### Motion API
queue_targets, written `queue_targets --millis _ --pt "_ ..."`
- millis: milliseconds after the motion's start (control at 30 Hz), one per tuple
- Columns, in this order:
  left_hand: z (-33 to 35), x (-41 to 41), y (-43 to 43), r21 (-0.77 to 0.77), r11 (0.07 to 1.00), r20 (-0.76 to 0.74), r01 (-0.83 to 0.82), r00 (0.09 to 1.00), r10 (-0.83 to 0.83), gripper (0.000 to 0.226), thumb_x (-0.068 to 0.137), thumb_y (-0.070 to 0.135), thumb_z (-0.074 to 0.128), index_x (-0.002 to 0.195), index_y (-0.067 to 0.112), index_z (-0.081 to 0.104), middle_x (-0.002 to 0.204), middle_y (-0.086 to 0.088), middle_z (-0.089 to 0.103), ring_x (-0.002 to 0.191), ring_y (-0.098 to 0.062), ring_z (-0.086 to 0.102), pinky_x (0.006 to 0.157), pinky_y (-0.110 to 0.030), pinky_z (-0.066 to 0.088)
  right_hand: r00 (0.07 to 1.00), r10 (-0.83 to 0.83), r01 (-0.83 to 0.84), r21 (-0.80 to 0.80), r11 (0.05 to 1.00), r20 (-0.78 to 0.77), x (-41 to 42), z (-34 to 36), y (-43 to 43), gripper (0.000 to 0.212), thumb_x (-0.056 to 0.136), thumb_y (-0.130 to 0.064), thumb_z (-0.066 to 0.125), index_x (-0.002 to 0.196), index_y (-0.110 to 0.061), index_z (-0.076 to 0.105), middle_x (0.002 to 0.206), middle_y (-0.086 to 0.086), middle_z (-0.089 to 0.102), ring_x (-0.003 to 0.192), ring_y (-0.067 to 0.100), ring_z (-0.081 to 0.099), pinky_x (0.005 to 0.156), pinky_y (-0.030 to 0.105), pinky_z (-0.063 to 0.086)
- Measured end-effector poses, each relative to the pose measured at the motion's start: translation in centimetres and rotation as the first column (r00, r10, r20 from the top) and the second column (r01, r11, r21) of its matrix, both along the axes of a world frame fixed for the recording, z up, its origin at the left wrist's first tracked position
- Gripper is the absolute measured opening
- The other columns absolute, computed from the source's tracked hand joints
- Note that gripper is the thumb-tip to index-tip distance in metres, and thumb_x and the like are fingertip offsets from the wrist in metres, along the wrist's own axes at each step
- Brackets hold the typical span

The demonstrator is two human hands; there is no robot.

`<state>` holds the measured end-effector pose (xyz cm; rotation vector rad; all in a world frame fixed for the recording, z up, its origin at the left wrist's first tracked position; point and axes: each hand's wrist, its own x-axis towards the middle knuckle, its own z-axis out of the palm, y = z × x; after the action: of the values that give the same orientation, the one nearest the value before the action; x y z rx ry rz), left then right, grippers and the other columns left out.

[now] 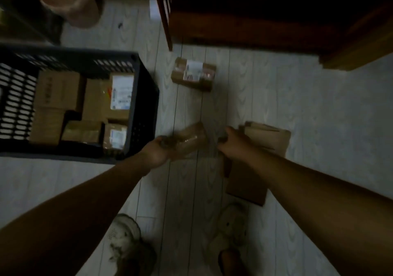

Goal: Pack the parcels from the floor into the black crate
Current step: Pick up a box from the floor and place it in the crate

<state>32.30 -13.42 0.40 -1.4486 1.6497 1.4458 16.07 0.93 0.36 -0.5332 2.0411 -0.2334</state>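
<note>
While your left hand (161, 151) curls round a small parcel (192, 137) just beside the black crate (146, 97), you're mid-transfer, so lift it over the rim into a gap, though your right hand's (229, 141) grip cannot be told.

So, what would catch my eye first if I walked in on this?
Probably the two bare arms reaching down: the left hand grips a small taped parcel, blurred, while the right hand sits over flat cardboard parcels on the floor. Then the black crate at left, already holding several boxes, and one labelled parcel lying alone on the floor beyond the hands.
</note>
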Motion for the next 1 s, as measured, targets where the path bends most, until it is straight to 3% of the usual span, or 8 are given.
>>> queue_targets --millis 67,233,333,467,533,733,900,1000 --pt "-5.6 -0.4 0.4 -0.036 0.996 0.040 -0.085 0.996 0.086 0.054 0.095 0.019 0.053 0.143 0.008 0.030 0.128 -0.011 0.050 0.114 -0.030 0.052 0.081 -0.030 0.045 0.998 -0.039 0.038 0.015 0.999 0.040 0.6 -6.1 -0.7 0.069 0.089 -0.042 0.058 0.147 -0.016 0.030 0.144 0.013 0.045 0.125 0.031 0.048 0.104 0.037 0.041" --pt "-16.8 -0.1 0.9 -0.152 0.940 0.131 -0.306 0.936 0.326 0.099 0.081 0.045 0.067 0.150 0.029 -0.003 0.151 -0.018 0.026 0.126 -0.043 0.041 0.087 -0.053 0.046 0.959 -0.255 0.256 0.015 0.967 0.122 0.9 -17.7 -3.0 0.082 0.093 -0.035 0.056 0.153 -0.019 0.004 0.158 0.008 0.018 0.141 0.030 0.027 0.110 0.031 0.030" --pt "-20.5 -0.6 0.7 -0.012 0.886 0.090 -0.463 0.882 0.462 0.094 0.084 0.048 0.062 0.148 0.038 -0.006 0.149 -0.017 0.030 0.120 -0.043 0.047 0.077 -0.054 0.047 0.916 -0.368 0.377 -0.033 0.926 0.158 1.4 -21.6 -3.9 0.084 0.093 -0.041 0.056 0.153 -0.019 0.002 0.160 0.007 0.013 0.144 0.027 0.021 0.115 0.032 0.022" --pt "-21.4 -0.4 1.0 0.057 0.847 -0.021 -0.528 0.848 0.530 0.068 0.093 0.032 0.054 0.146 0.038 0.011 0.130 -0.009 0.042 0.095 -0.027 0.052 0.066 -0.045 0.051 0.886 -0.438 0.454 -0.094 0.886 0.153 3.2 -22.3 -4.0 0.063 0.095 -0.036 0.054 0.148 -0.016 0.026 0.146 0.008 0.041 0.127 0.026 0.046 0.099 0.028 0.039" --pt "-19.5 0.1 1.6 0.015 0.867 -0.068 -0.498 0.865 0.498 0.062 0.095 0.028 0.051 0.143 0.039 0.015 0.119 -0.004 0.040 0.083 -0.020 0.050 0.060 -0.039 0.052 0.856 -0.496 0.513 -0.128 0.848 0.145 4.0 -20.3 -3.1 0.060 0.094 -0.030 0.056 0.146 -0.017 0.029 0.141 0.007 0.046 0.119 0.022 0.051 0.089 0.025 0.043" --pt "-6.7 3.0 2.6 -0.011 0.904 -0.171 -0.428 0.891 0.420 0.056 0.094 0.028 0.053 0.140 0.038 0.023 0.132 -0.007 0.043 0.105 -0.033 0.053 0.053 -0.036 0.053 0.834 -0.527 0.550 -0.189 0.813 0.161 6.2 -5.6 -0.6 0.059 0.091 -0.027 0.062 0.142 -0.019 0.033 0.135 0.005 0.050 0.121 0.026 0.050 0.086 0.026 0.041" --pt "9.0 7.0 2.8 -0.029 0.930 -0.254 -0.367 0.902 0.348 0.049 0.094 0.022 0.052 0.137 0.026 0.030 0.130 -0.012 0.050 0.111 -0.033 0.054 0.066 -0.033 0.051 0.850 -0.506 0.526 -0.225 0.820 0.143 9.8 10.7 0.8 0.062 0.086 -0.034 0.066 0.140 -0.021 0.037 0.134 0.004 0.053 0.119 0.025 0.053 0.092 0.029 0.045" --pt "17.9 10.4 1.4 -0.056 0.950 -0.319 -0.307 0.907 0.275 0.048 0.095 0.017 0.052 0.138 0.018 0.031 0.130 -0.013 0.052 0.114 -0.032 0.054 0.083 -0.040 0.050 0.869 -0.480 0.495 -0.268 0.827 0.121 13.4 19.6 0.9 0.056 0.086 -0.036 0.066 0.134 -0.020 0.042 0.128 0.002 0.057 0.116 0.021 0.055 0.086 0.026 0.044"
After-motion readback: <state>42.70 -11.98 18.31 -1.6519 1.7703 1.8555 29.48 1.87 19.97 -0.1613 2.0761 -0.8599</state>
